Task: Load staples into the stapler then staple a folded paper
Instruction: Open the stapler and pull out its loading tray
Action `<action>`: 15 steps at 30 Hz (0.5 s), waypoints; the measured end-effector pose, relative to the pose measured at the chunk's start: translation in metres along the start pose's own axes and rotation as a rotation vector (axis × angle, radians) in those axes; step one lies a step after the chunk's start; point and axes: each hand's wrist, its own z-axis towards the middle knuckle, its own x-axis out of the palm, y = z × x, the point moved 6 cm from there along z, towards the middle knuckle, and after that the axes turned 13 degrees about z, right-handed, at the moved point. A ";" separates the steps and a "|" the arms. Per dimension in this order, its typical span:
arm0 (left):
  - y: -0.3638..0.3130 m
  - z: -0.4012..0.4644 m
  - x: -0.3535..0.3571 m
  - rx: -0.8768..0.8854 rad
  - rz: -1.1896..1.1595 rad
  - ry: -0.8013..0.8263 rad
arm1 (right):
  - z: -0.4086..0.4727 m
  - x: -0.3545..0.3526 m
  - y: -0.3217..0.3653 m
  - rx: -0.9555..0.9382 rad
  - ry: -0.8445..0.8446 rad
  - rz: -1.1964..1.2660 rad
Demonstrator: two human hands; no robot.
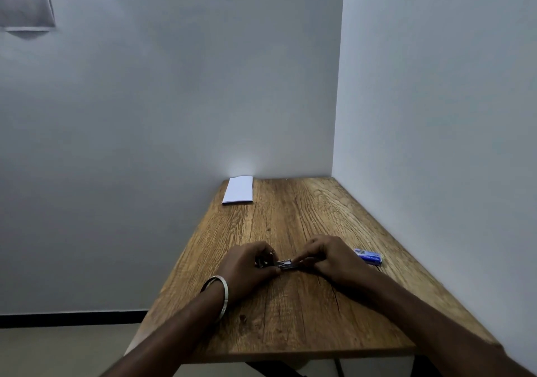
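Left hand [250,263] and right hand [328,257] both pinch small metal stapler [286,264] mid-table [290,318]; folded paper [238,189] far corner, blue staple box [368,256] beside right hand

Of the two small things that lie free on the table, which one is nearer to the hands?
The blue staple box, just beside the right hand. The white folded paper lies at the table's far edge, by the wall.
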 end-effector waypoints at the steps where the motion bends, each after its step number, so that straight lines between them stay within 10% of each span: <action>1: 0.000 0.000 0.000 0.001 -0.001 0.000 | -0.002 0.000 0.000 -0.003 -0.029 0.030; 9: -0.009 -0.002 -0.010 0.014 0.046 -0.082 | -0.028 0.010 -0.005 0.294 -0.617 0.638; 15: -0.049 -0.010 -0.047 0.196 0.373 -0.501 | -0.035 0.042 0.008 0.546 -0.796 1.337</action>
